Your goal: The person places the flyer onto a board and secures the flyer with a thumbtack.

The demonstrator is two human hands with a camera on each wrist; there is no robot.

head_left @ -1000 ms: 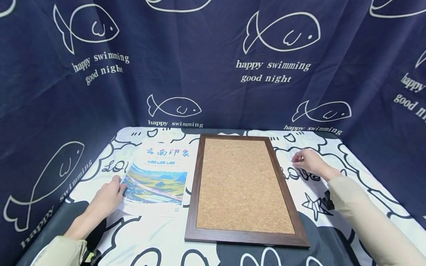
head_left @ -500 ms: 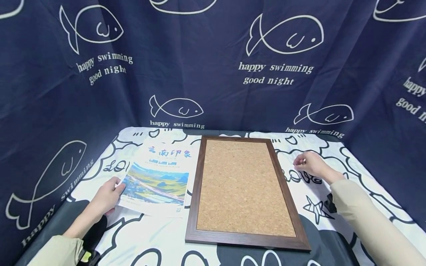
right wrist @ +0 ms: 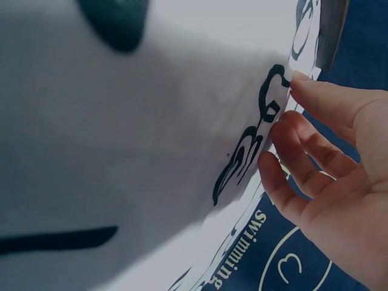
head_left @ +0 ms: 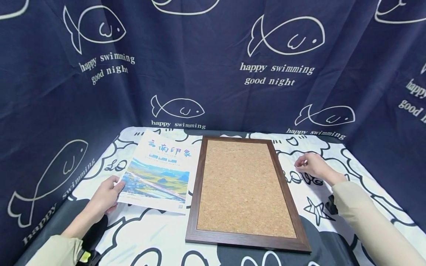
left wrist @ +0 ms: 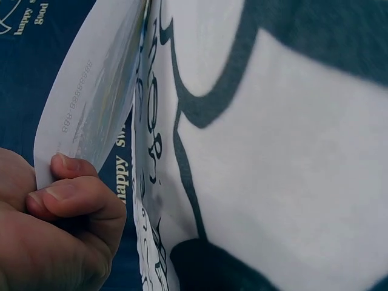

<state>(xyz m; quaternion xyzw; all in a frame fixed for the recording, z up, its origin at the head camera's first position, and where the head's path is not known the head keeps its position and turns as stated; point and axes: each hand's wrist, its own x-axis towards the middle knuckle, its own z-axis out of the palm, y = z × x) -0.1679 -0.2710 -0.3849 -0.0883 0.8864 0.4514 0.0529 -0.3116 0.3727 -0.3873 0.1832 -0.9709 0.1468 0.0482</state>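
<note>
My left hand [head_left: 105, 195] pinches the left edge of a paper poster [head_left: 159, 168] printed with a colourful landscape and large characters. In the left wrist view the sheet [left wrist: 91, 91] stands up from between thumb and fingers, its edge bowed. Right of the poster lies a corkboard [head_left: 246, 188] in a dark brown wooden frame, with the poster's right side close to the frame's left side. Beyond the board's right side is my right hand [head_left: 311, 165], its fingers loosely bent and holding nothing. In the right wrist view its fingertips [right wrist: 276, 133] are close to the printed cloth.
A white cloth with black drawings [head_left: 159, 236] covers the table. Dark blue curtains with fish drawings [head_left: 213, 55] hang behind and at both sides. A dark item with a yellow patch [head_left: 86, 256] shows by the left sleeve.
The poster has been lifted at its left side, and its lower edge has risen off the cloth. My left hand has taken hold of its edge. The right hand stays about where it was.
</note>
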